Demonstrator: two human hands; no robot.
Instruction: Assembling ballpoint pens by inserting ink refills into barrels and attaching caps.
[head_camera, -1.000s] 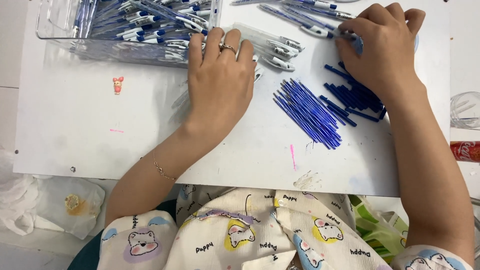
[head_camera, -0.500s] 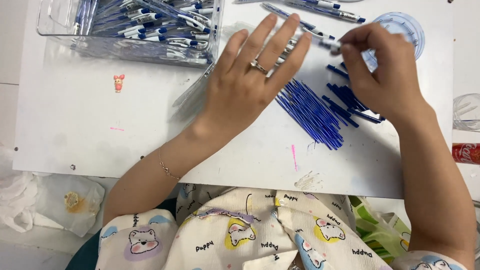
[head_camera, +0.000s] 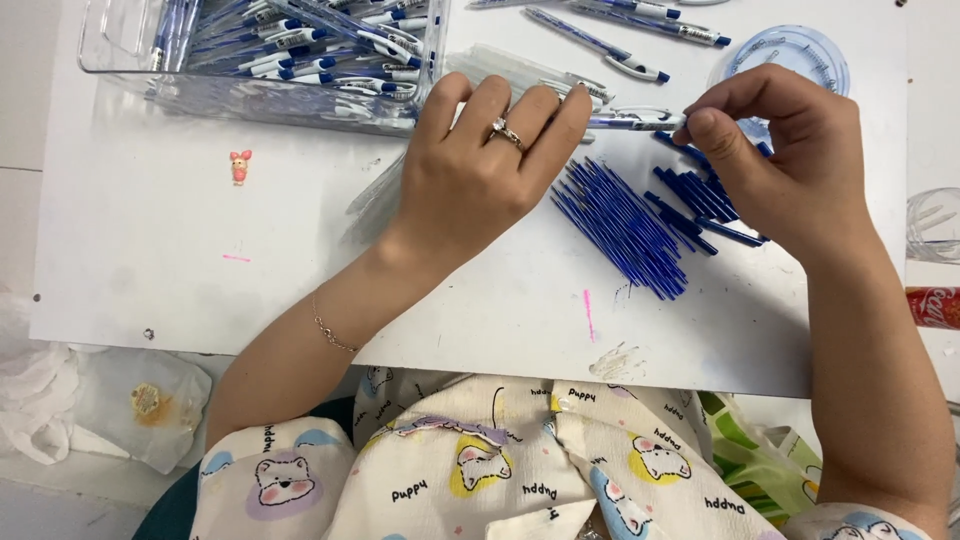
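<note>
My left hand (head_camera: 480, 175), a ring on one finger, rests on the white board with its fingertips curled over one end of a clear pen with blue trim (head_camera: 635, 121). My right hand (head_camera: 790, 165) pinches the other end of that pen between thumb and forefinger. Just below the pen lies a heap of thin blue refills (head_camera: 620, 225). Short dark blue pen parts (head_camera: 705, 200) lie partly under my right hand. More clear pen barrels (head_camera: 520, 70) lie behind my left fingers.
A clear plastic bin (head_camera: 130, 85) full of finished pens stands at the back left. Loose pens (head_camera: 600, 45) and a round clear lid (head_camera: 800, 50) lie at the back right. A small pink figure (head_camera: 240, 165) sits on the board (head_camera: 150, 260). A red can (head_camera: 935, 307) lies off the right edge.
My left hand left the clear barrels near the bin and shifted right, taking up a pen. My right hand came in to pinch the pen's other end.
</note>
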